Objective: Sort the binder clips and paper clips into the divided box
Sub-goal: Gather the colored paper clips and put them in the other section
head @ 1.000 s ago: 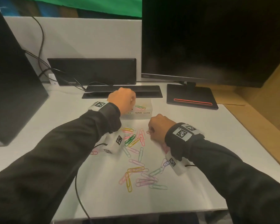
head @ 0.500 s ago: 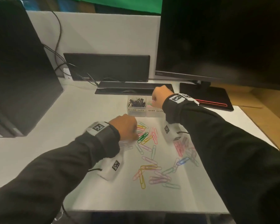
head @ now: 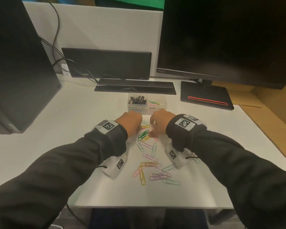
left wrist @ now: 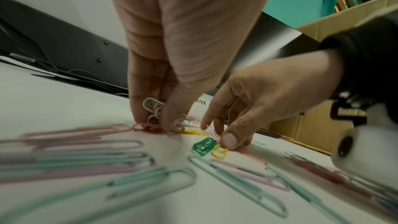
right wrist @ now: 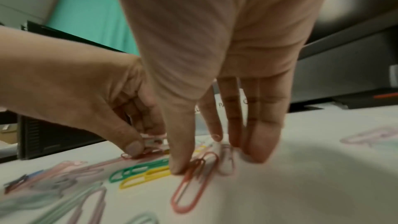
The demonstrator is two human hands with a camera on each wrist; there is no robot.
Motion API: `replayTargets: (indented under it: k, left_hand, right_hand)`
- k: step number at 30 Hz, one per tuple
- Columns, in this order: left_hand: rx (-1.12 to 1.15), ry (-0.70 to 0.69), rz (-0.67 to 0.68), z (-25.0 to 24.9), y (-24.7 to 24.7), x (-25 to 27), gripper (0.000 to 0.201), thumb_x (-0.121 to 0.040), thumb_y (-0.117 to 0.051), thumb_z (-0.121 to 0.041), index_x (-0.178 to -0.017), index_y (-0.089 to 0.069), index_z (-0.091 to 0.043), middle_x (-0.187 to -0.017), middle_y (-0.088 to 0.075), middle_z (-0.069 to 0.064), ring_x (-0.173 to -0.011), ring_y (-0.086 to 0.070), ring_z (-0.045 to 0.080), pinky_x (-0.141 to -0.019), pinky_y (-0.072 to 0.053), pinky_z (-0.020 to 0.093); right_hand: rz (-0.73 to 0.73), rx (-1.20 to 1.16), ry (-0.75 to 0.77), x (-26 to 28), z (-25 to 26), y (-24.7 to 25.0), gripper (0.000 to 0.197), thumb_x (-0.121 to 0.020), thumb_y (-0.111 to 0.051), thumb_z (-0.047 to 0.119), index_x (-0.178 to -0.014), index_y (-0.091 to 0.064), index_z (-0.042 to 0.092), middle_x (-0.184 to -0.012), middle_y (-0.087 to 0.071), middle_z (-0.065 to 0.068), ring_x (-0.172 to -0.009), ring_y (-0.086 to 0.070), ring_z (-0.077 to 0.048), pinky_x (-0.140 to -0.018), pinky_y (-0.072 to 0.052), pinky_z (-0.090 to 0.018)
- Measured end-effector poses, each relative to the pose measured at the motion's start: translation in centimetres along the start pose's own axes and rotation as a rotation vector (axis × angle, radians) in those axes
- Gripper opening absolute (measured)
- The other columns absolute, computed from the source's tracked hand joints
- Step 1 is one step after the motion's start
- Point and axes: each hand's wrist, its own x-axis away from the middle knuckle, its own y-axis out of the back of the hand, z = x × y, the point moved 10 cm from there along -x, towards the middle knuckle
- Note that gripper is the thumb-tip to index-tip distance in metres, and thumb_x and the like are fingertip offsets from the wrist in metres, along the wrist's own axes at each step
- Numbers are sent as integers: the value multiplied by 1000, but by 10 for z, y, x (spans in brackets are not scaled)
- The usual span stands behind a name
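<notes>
A clear divided box (head: 137, 107) stands beyond my hands, with black binder clips (head: 137, 100) in its left compartment and a few paper clips (head: 153, 102) in the right. Coloured paper clips (head: 149, 164) lie scattered on the white table. At the pile's far end my left hand (head: 138, 125) (left wrist: 159, 120) (right wrist: 146, 142) pinches several clips. Just to its right, my right hand (head: 151, 129) (right wrist: 200, 159) (left wrist: 219, 135) has straight fingers tip-down on the table. Its thumb (right wrist: 178, 168) touches a red clip (right wrist: 193, 185) beside a green clip (head: 143, 134) (left wrist: 204, 146) (right wrist: 137, 169).
A large dark monitor (head: 221, 38) and its base (head: 205, 98) stand at the back right. A flat black bar (head: 135, 86) lies behind the box, and a dark tower (head: 15, 63) with cables stands at the left. The table's front edge (head: 147, 206) is near; cardboard (head: 271, 109) is at the right.
My right hand has come back from the paper clip compartment down to the pile. My left hand, at the box a second ago, stays low at the pile and has gathered clips.
</notes>
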Motion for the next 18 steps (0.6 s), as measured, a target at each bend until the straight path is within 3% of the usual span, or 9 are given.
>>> replayTargets:
  k: [4, 7, 11, 15, 18]
  left_hand:
    - [32, 33, -16, 10, 4, 0, 23, -92, -52, -8, -110, -66, -10, -117, -60, 14, -105, -59, 35, -91, -51, 38]
    - [86, 40, -69, 14, 16, -1, 24, -89, -57, -5, -107, -69, -14, -116, -62, 12, -102, -62, 33, -90, -52, 37]
    - [169, 22, -182, 3, 54, -9, 25, -85, -57, -2, -99, -74, -14, -102, -68, 13, -93, -65, 35, -80, -52, 35]
    - [218, 22, -265, -15, 88, -40, 28, -84, -58, -2, -105, -73, -13, -114, -66, 16, -108, -61, 37, -95, -50, 40]
    - [196, 34, -253, -32, 93, -68, 30, -87, -60, -5, -116, -68, -9, -123, -63, 15, -113, -60, 36, -99, -49, 41]
  right_hand:
    - [-61, -146, -15, -4, -3, 0, 41, -78, -75, 27, -116, -65, 14, -115, -63, -8, -106, -59, -27, -77, -41, -26]
    - [-85, -178, -20, -4, -6, 1, 29, -77, -74, 12, -105, -70, 15, -112, -63, -9, -99, -62, -27, -78, -47, -26]
    - [-128, -190, 0, 2, -8, 4, 25, -78, -70, 6, -99, -72, 18, -110, -62, -9, -95, -63, -27, -75, -45, -25]
    - [-139, -176, -14, 7, -14, 3, 23, -77, -66, 3, -93, -73, 17, -108, -61, -8, -91, -65, -29, -73, -46, -25]
    - [-142, -187, -30, 11, -21, 2, 23, -77, -65, 3, -92, -73, 17, -106, -61, -8, -92, -65, -28, -74, -47, -24]
